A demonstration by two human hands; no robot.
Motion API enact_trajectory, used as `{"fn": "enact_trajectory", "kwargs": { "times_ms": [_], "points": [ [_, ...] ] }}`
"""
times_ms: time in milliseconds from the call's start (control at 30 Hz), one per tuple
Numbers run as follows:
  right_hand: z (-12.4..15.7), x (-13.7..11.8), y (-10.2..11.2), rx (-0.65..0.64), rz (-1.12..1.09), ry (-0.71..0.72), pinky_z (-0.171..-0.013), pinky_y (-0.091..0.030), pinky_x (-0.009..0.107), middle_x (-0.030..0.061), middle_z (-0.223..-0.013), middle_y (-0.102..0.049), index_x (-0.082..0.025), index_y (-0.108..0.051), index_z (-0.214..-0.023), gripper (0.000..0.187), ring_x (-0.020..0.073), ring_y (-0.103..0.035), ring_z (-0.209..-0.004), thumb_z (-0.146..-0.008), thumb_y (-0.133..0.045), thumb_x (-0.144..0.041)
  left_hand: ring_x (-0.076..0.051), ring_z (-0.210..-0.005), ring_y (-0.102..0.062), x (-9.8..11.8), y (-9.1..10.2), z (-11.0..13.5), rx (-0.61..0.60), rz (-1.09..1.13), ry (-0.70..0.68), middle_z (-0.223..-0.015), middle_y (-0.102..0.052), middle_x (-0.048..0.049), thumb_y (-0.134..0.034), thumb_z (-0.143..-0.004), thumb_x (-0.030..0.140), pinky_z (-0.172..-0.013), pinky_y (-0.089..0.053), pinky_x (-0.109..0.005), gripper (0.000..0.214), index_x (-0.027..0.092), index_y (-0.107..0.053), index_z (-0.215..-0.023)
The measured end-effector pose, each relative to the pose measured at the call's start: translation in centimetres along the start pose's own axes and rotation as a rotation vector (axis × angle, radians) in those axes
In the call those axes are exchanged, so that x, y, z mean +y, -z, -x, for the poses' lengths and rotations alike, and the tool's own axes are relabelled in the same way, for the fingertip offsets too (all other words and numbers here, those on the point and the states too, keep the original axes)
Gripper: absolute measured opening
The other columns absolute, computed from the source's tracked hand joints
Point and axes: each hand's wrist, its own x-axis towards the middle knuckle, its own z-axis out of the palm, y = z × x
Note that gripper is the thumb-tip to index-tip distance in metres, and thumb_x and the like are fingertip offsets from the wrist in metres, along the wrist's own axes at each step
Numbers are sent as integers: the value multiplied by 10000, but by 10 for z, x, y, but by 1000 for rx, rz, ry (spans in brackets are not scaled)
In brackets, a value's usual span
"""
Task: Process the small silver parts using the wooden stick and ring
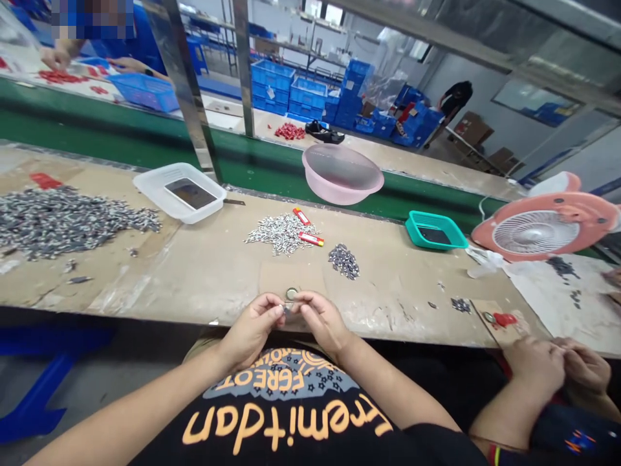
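My left hand [252,327] and my right hand [323,323] meet at the bench's near edge, their fingertips pinching a tiny metal part [287,309]. Just above them lies a small round metal disc [292,294] on a cardboard sheet [291,279]. Further up the bench are a silver pile of small metal parts [281,233], a darker small heap [343,261], and a broad grey pile [63,220] at the far left. Two red packets [305,226] lie beside the silver pile.
A green conveyor belt [272,165] runs behind the bench. On it or nearby are a white plastic tray [179,192], a pink basin [342,173], a teal tray [435,232] and a pink fan [536,233]. A co-worker's hands [557,366] work at the lower right.
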Motion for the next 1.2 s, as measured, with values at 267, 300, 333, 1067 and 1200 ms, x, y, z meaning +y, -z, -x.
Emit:
{"fn": "enact_trajectory", "kwargs": {
  "times_ms": [267,300,333,1067,1200],
  "points": [
    [-22,15,15,13,417,180,-816,-451,333,46,-872,-707,-226,-687,-946,213,165,-614,-837,-918,-492,-307,-90,-675,-559,10,15,-2,85,47,80,-726,-586,11,-659,-787,272,-656,-446,-206,140,170,-567,-814],
    [-24,17,13,7,440,172,-811,-448,332,44,-859,-707,-222,-687,-937,216,164,-615,-824,-919,-491,-311,-89,-667,-560,9,15,-3,88,49,95,-718,-586,12,-663,-783,274,-646,-444,-202,147,169,-566,-814],
    [-25,19,12,3,456,164,-809,-446,332,44,-857,-707,-217,-685,-932,218,163,-614,-820,-920,-490,-312,-88,-663,-562,9,15,-4,88,52,106,-716,-588,11,-667,-780,274,-639,-443,-198,153,166,-564,-813],
    [-22,-15,-9,34,139,177,-758,-483,353,41,-758,-668,-219,-643,-864,241,174,-595,-772,-932,-436,-320,-104,-665,-572,12,17,-11,42,100,174,-693,-604,-1,-681,-768,280,-657,-451,-229,193,154,-541,-809],
    [-23,-15,-10,12,156,204,-767,-480,349,29,-758,-668,-226,-641,-877,214,164,-593,-769,-930,-440,-280,-106,-666,-575,12,17,-11,47,114,168,-688,-598,5,-688,-762,279,-663,-454,-236,193,158,-542,-801]
  ]
}}
